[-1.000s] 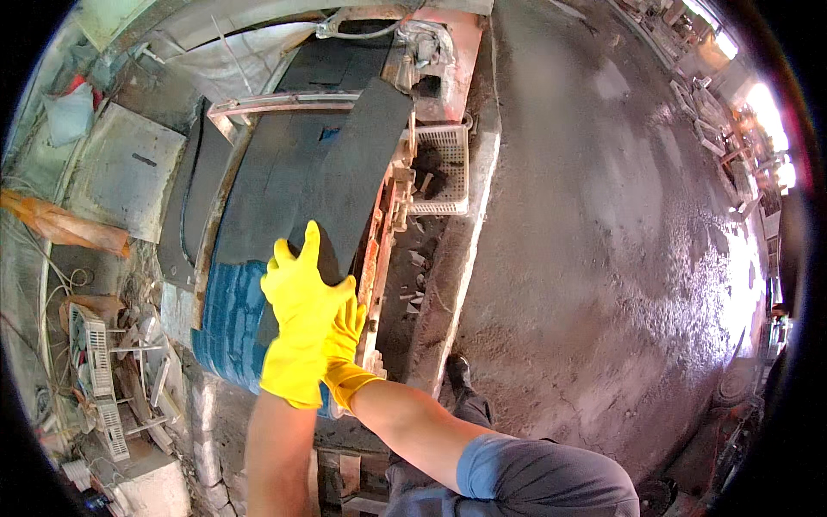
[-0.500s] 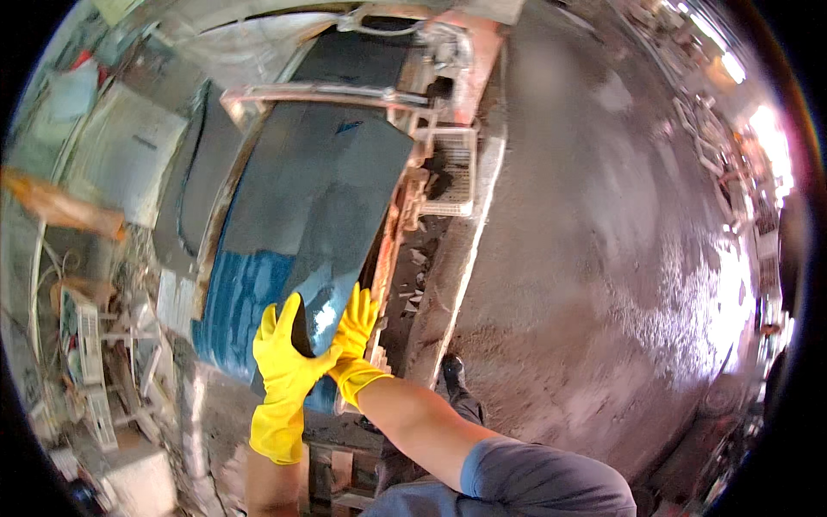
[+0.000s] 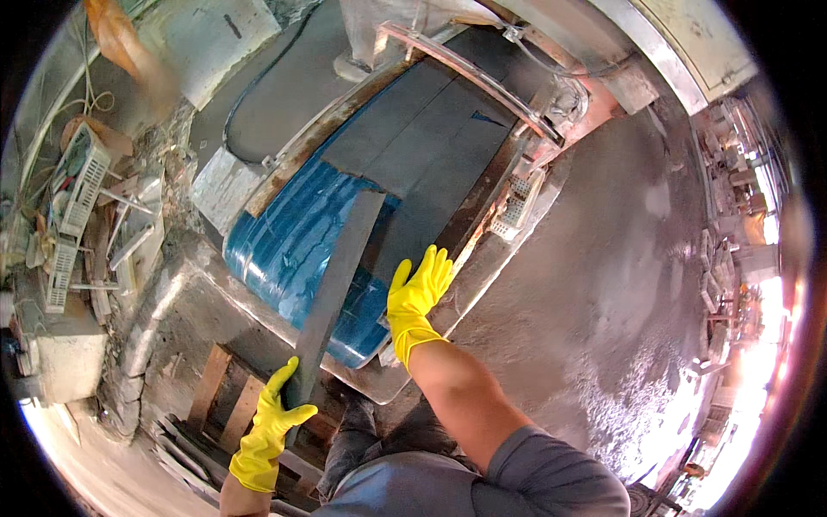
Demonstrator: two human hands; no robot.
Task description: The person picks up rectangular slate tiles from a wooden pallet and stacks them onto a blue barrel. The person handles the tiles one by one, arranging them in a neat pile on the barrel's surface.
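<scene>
Head view: my left hand (image 3: pixel 274 420), gripping lower end of a grey strip (image 3: pixel 334 284); my right hand (image 3: pixel 418 297), spread wide, near grey slabs (image 3: pixel 422 142) on a blue belt (image 3: pixel 277 246).

Left hand (image 3: pixel 271 418): gloved in plain bright yellow
Right hand (image 3: pixel 416 297): gloved in the same plain yellow
Long strip (image 3: pixel 334 284): even dark grey, no pattern
Conveyor belt (image 3: pixel 280 250): deep blue at the near end, crossed by pale, shiny streaks
Flat sheets (image 3: pixel 388 151): dark slate grey, divided by thin darker lines; a small blue triangle shows toward the far right
Crossbar (image 3: pixel 469 73): faded pinkish red with whitish patches
Basket at right (image 3: pixel 514 209): off-white, with a grid of holes
Crate at left (image 3: pixel 86 181): off-white, slotted in rows
Hanging sheet, far left (image 3: pixel 121 39): orange
Hose (image 3: pixel 251 90): black
Pallet boards (image 3: pixel 209 388): brown
Shirt (image 3: pixel 551 470): plain grey
Floor at right (image 3: pixel 594 293): mottled grey-brown, with white glare nearer
</scene>
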